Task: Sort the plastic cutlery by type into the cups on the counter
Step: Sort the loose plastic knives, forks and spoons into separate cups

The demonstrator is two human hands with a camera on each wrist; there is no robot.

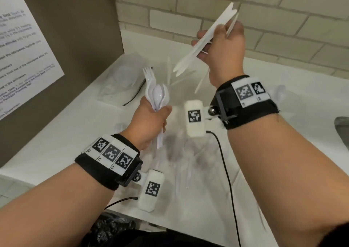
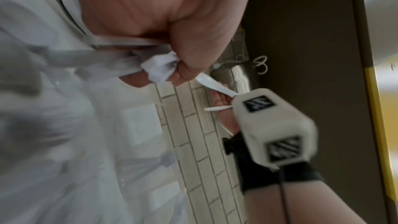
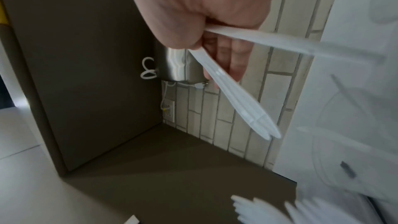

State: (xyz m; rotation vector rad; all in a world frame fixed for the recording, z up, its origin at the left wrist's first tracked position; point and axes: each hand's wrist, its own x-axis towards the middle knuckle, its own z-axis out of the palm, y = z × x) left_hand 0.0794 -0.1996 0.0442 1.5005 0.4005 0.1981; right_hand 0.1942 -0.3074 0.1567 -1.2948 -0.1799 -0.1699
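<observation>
My left hand grips an upright bundle of white plastic forks and spoons by the handles, above the white counter. In the left wrist view, the same fist closes round the handle ends. Raised near the brick wall, my right hand grips a slanted bunch of white knives. These knives stick out past its curled fingers. Loose cutlery lies blurred on the counter beneath both wrists. A few knives lie further back.
A clear plastic bag with what look like clear cups lies at the back left. A faint clear cup shape stands behind my right wrist. A sink edge is at far right. A brown panel with a paper notice walls the left.
</observation>
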